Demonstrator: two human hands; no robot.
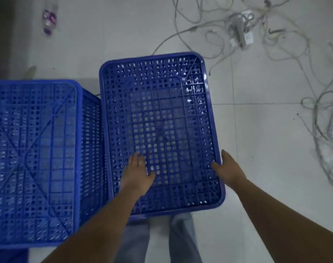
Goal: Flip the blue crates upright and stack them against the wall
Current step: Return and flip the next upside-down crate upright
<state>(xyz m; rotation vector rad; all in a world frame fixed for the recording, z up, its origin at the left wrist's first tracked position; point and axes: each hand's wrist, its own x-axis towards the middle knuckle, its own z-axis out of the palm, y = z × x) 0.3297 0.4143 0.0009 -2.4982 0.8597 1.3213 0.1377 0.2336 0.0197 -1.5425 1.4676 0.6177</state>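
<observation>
Centre crate (158, 130) sitting bottom-up on the tiled floor (256, 149), perforated base facing the camera, long axis running straight away from the body toward the tangle of cables, near short end right above the trouser legs (162, 240). Right up against its left long side: a second blue crate (32, 158), also base-up, looks touching or very nearly (hard to call from this angle). Left hand (137, 174) lying flat on the base near the close end, fingers (136, 158) straight and a bit spread, pressing rather than gripping anything. Right hand (228, 168) hugging the right long rim from outside, thumb over the edge onto the base, other fingers stretched along the side, so touching but not really curled round it. Key bit for the flip, as a guess: only the right long edge and the two short ends free, left edge blocked by the neighbour, so probably rolling it over to the right or tipping it up from the near end. Left hand likely needs to shift out to a rim first. Further out: white cables and a power strip (243, 35) upper right (snag risk if the crate swings that way), a plastic bottle (49, 19) upper left near a dark strip along the left edge, possibly the wall, can't tell.
</observation>
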